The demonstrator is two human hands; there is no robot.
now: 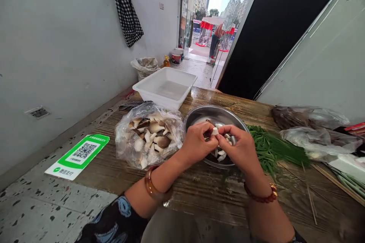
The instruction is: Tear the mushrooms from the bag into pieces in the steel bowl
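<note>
Above a steel bowl (196, 115), both of my hands pinch one pale mushroom (215, 131) between thumbs and fingers. My left hand (199, 138) is closed on its left side. From the right, my right hand (238, 144) grips the same piece, fingers curled. Torn mushroom pieces (221, 155) lie in the bowl beneath, partly hidden by my hands. Just left of the bowl sits an open clear plastic bag (125, 140) full of whole mushrooms (162, 141) with brown caps and white stems.
A white plastic tub (164, 100) stands behind the bag. Green leafy stalks (281, 150) lie right of the bowl, with plastic bags (319, 140) beyond. A green QR-code card (80, 153) rests at the left. Outside the doorway, a person (216, 40) bends forward.
</note>
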